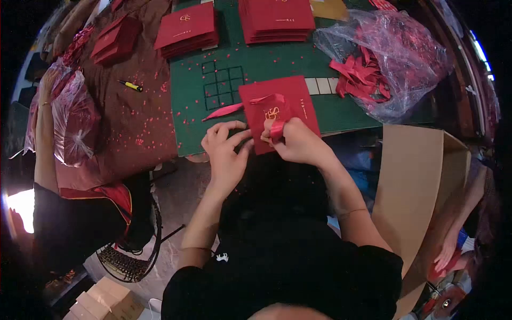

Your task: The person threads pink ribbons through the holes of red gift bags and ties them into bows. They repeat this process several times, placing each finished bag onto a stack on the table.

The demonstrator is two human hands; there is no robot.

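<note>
A red card or flat bag (298, 101) with gold print lies at the front edge of the green mat. Red ribbon (224, 111) runs across it, one end trailing left onto the mat. My right hand (300, 140) is closed on a loop of this ribbon over the lower part of the card. Resting at the card's left edge is my left hand (226, 146), its fingers bent and apart, with nothing visible in them.
Stacks of red bags (186, 29) stand at the back. A plastic bag (410, 53) with red ribbons lies right, above a cardboard box (408, 181). A yellow cutter (130, 85) is left. Co-workers' arms show at left (45, 133) and right (453, 234).
</note>
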